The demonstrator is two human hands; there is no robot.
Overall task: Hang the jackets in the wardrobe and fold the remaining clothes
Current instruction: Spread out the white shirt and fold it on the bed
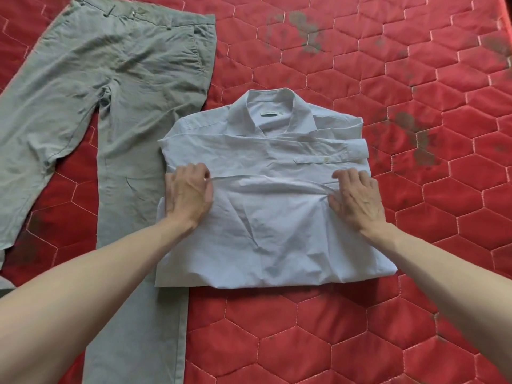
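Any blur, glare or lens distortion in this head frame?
Head view: soft, even light, no glare on the white shirt; slight softness overall; wide-angle bending shows in the quilted red mattress lines near the edges; both hands sharp enough.
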